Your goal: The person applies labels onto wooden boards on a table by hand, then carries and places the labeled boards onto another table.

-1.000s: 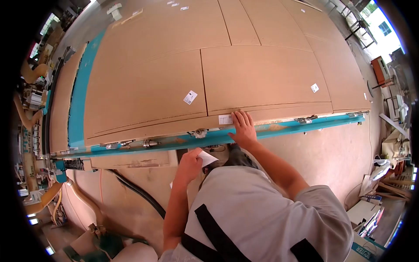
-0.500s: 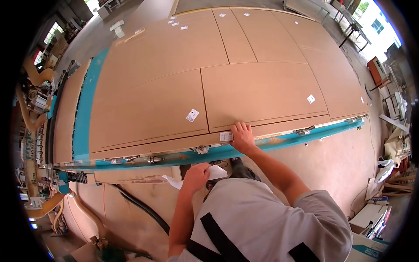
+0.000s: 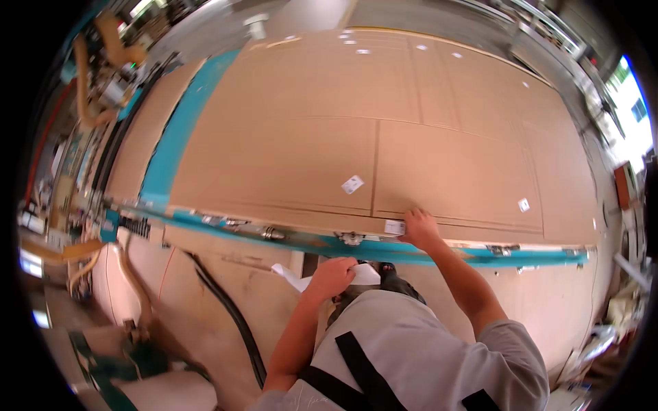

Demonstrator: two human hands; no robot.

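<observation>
My right hand (image 3: 421,229) rests on the front edge strip of a large brown cut panel (image 3: 274,151), its fingers laid on the surface. Just left of those fingers, and touching them, a small white printed label (image 3: 394,227) lies on the narrow strip. Lower and to the left, in front of my body, my left hand (image 3: 333,277) is closed around a white paper strip (image 3: 368,275). The paper sticks out on both sides of the fist, with a curled tail to the left.
Other white labels (image 3: 352,184) lie on several cut pieces of the panel. A teal machine rail (image 3: 315,241) with metal clamps runs along the panel's front edge. A black hose (image 3: 229,308) crosses the floor at lower left. Machinery with tan ducts (image 3: 86,89) stands left.
The view has turned, so the panel and both hands appear farther right and lower. My right hand stays beside the edge label, and my left hand keeps hold of the paper strip.
</observation>
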